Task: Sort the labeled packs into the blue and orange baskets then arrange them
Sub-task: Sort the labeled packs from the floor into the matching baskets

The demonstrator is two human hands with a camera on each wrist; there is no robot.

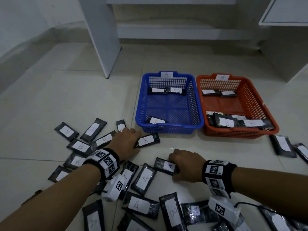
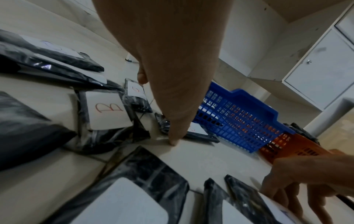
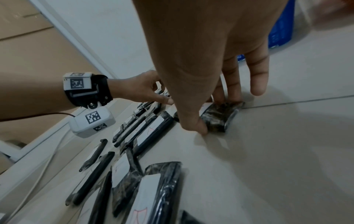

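On the tiled floor stand a blue basket (image 1: 166, 129) tagged A and an orange basket (image 1: 241, 132) tagged B. The blue one holds three A packs, the orange one several B packs. My left hand (image 1: 135, 144) (image 2: 162, 113) grips the left end of a black pack labelled B (image 1: 147, 140) (image 2: 197, 131), which lies flat just in front of the blue basket. My right hand (image 1: 176, 164) (image 3: 212, 112) pinches a black pack labelled A (image 1: 166, 165) (image 3: 220, 119) between thumb and fingers. That pack also rests on the floor.
Several loose black packs (image 1: 145, 178) with white A or B labels lie scattered around and below both arms. Two more packs (image 1: 283, 145) sit right of the orange basket. A white cabinet panel (image 1: 103, 39) stands behind on the left.
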